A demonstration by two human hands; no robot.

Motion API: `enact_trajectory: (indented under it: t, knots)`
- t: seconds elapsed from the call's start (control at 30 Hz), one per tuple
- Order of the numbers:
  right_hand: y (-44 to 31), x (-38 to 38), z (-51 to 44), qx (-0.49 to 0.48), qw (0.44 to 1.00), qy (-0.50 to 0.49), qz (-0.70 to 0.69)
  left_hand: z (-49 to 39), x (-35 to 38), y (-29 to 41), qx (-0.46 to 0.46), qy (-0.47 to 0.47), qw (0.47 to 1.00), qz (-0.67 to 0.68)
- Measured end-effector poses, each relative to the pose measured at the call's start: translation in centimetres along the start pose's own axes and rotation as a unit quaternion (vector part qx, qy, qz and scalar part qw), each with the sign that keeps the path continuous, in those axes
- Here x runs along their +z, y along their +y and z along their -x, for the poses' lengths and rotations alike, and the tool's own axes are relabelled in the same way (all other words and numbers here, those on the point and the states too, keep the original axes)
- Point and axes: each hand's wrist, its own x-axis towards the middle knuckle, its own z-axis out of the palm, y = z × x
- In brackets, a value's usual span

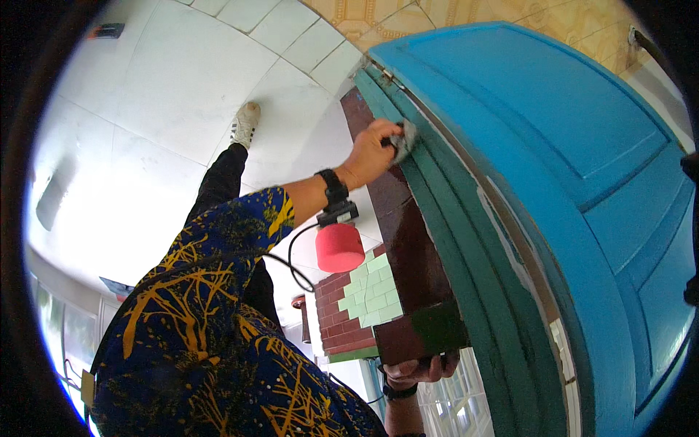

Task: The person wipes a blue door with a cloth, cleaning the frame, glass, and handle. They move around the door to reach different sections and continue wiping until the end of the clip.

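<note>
My left hand (374, 147), with a black band and a small black device (337, 213) on its wrist, is closed on a grey pad or cloth (404, 143). The pad touches the green painted door frame (458, 218). At the lower middle, the fingers of my right hand (420, 370) curl over the edge of a dark red and green painted wall end (420, 332); part of this hand is hidden behind it. A blue panelled door (546, 136) stands beside the frame, with a whitish, rough strip between them.
A dark red band (407, 218) runs beside the frame. Red and pale green wall tiles (371, 295) and a pinkish-red round object (339, 248) lie near my left forearm. Pale floor tiles (289, 27) and my shoe (246, 125) show at upper left. A black cable hangs from the wrist device.
</note>
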Motion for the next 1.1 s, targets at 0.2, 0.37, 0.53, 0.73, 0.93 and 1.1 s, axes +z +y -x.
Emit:
enact_trajectory:
  t: [0.2, 0.37, 0.53, 0.73, 0.93, 1.1]
  knots:
    - [-1.7, -0.5, -0.2, 0.011, 1.0, 0.004, -0.01, -4.1, -0.7, -7.1, -0.164, 0.04, 0.985, -0.022]
    - [-2.3, -0.7, -0.6, 0.019, 1.0, -0.019, 0.01, -8.7, -2.2, -14.2, -0.085, 0.001, 0.979, -0.183]
    - [-2.2, -0.7, -0.8, 0.024, 0.999, -0.037, 0.018, -10.2, -1.6, -17.3, -0.107, -0.044, 0.946, -0.302]
    - [-1.3, -0.7, -1.1, 0.019, 0.999, -0.028, 0.007, -8.0, -2.7, -11.2, -0.052, -0.12, 0.952, -0.278]
    - [-0.1, -0.3, -0.9, -0.018, 1.0, 0.002, 0.02, -3.9, -2.8, 0.6, -0.004, -0.213, 0.946, -0.243]
    - [2.6, 1.6, 1.3, -0.026, 0.999, 0.029, 0.018, 1.6, -0.9, 11.5, 0.015, -0.234, 0.957, -0.173]
